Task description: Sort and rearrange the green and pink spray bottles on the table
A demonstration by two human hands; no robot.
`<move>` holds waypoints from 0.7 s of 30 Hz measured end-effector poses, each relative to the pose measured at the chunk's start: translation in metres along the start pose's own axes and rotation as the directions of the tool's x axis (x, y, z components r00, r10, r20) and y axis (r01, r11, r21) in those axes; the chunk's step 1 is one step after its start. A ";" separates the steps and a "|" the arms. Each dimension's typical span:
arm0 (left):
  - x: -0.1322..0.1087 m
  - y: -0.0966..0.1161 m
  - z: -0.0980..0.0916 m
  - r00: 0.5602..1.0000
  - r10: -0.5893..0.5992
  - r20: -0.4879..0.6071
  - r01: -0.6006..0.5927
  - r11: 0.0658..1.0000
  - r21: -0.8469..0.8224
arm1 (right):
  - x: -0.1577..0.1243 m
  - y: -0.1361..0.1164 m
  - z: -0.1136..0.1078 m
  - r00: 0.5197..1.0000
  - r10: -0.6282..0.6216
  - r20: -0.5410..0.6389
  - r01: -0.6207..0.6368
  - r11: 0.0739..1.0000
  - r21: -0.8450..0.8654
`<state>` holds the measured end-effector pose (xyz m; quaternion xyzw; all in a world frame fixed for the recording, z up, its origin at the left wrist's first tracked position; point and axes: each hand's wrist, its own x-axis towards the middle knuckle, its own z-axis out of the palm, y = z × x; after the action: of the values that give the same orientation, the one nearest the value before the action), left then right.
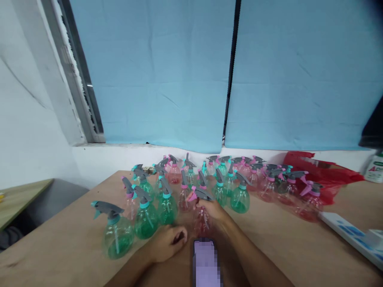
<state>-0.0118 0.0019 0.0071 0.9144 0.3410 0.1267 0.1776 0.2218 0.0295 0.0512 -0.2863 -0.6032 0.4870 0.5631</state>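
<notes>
My right hand (213, 210) is closed around the neck of a pink spray bottle (202, 221) with a grey and pink trigger head, standing on the wooden table (74, 243). My left hand (167, 241) rests on the table beside it, fingers curled in a loose fist with nothing visible in them. Green spray bottles (146, 217) stand just left of my hands, the nearest one (116, 235) at the front left. A phone (205, 261) lies between my forearms.
Several more green and pink spray bottles (239, 179) crowd the table's far side under blue curtains. Red plastic bags (323, 171) lie at the far right, a white box (353, 235) at the right edge, a white bottle (375, 169) behind it.
</notes>
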 end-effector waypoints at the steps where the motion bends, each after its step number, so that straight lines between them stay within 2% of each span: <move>1: 0.000 0.000 0.000 1.000 0.000 -0.001 0.000 1.000 0.000 | 0.001 -0.001 0.000 1.000 0.005 0.013 -0.005 1.000 0.007; 4: 0.000 0.002 -0.002 1.000 0.000 -0.006 0.000 1.000 0.009 | 0.001 0.000 -0.001 1.000 0.011 0.027 -0.011 1.000 0.013; 10: 0.000 0.004 -0.003 1.000 -0.012 -0.003 0.012 1.000 0.007 | -0.002 0.007 0.004 0.996 -0.015 -0.083 0.017 1.000 0.020; 17: 0.000 0.004 -0.003 1.000 0.009 -0.013 -0.009 1.000 0.003 | 0.000 -0.006 0.007 1.000 -0.020 0.012 0.021 1.000 -0.022; 21: 0.000 0.003 -0.003 1.000 0.018 -0.022 -0.017 1.000 0.008 | -0.001 0.000 0.008 1.000 -0.005 -0.028 0.004 1.000 -0.015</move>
<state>-0.0113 0.0001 0.0110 0.9165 0.3354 0.1372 0.1693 0.2147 0.0268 0.0521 -0.2961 -0.5994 0.4771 0.5705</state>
